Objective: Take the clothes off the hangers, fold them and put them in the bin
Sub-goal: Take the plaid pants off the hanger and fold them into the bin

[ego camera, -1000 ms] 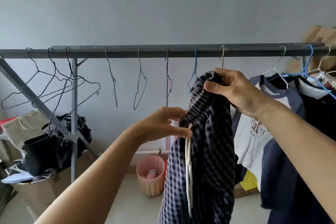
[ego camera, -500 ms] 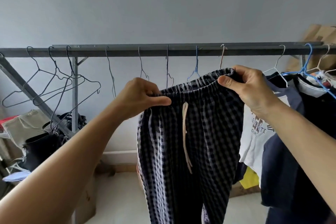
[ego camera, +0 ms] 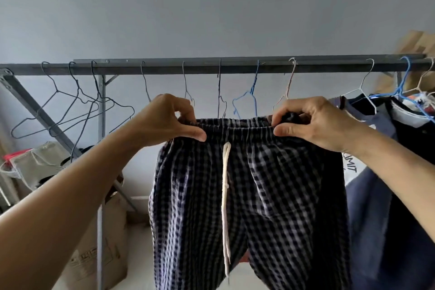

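Head view: checked trousers (ego camera: 247, 195), off hanger; soft, light, limp. Left hand (ego camera: 169, 120) at 9 o'clock, right hand (ego camera: 313, 122) at 3 o'clock, fingers pinching waistband (ego camera: 237, 125); best hold.

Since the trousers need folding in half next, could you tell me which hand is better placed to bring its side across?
Neither clearly: the left hand and right hand pinch opposite waistband ends of the trousers alike.
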Demonstrator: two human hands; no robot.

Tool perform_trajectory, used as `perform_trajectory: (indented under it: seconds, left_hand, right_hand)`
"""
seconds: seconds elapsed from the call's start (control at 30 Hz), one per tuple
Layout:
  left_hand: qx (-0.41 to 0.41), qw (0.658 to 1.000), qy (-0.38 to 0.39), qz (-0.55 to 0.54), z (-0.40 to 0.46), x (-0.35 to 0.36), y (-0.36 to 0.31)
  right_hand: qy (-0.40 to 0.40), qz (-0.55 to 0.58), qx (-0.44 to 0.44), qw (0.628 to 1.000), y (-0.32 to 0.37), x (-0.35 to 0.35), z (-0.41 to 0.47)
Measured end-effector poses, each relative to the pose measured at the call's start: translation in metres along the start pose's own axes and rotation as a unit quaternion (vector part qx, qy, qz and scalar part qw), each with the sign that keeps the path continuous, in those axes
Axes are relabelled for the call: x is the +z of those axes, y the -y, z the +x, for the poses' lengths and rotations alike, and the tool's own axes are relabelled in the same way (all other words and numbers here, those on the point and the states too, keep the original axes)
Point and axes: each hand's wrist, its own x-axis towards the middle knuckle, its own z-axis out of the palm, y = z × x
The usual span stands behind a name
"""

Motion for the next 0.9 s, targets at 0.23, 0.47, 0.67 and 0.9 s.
perform_trajectory:
  seconds: [0.23,0.47,0.67,0.9]
  left_hand:
    - [0.013,0.999,-0.021,0.020,-0.001,-0.006,-0.001]
    - [0.007,0.996,0.037,0.079,0.005,0.003,-0.010]
    - [-0.031,0.986,0.069,0.147,0.002,0.005,-0.007]
    - [-0.074,0.988,0.138,-0.014,-0.003,0.041,-0.007]
  right_hand:
    - [-0.047,-0.123,0.014,0.991,0.000,-0.003,0.004]
    - [-0.026,-0.079,0.007,0.997,0.005,0.005,0.008]
    - [-0.032,-0.039,-0.010,0.999,0.009,0.015,0.016]
    - [-0.004,-0.037,-0.036,0.999,0.016,0.031,0.031]
